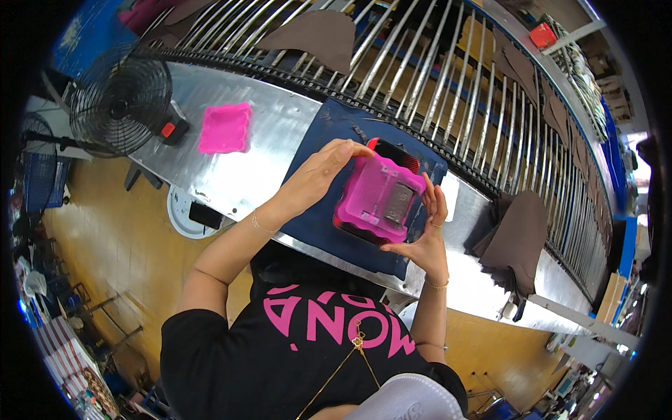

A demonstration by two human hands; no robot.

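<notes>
A bright pink wavy-edged plastic frame is between my hands, with a dark grey rectangular piece in its right part. Beneath it a red and black base shows at the far and near edges. My left hand is closed on the frame's far left corner, fingertips on its rim and thumb hidden. Around the right side, my right hand grips with the thumb at the near corner and the fingers along the edge. All of this is over a dark blue cloth on the metal table.
Another pink wavy-edged piece lies left on the metal table, near a black fan. Beyond the table runs a rack of metal bars carrying brown cut pieces. A stack of brown pieces sits right.
</notes>
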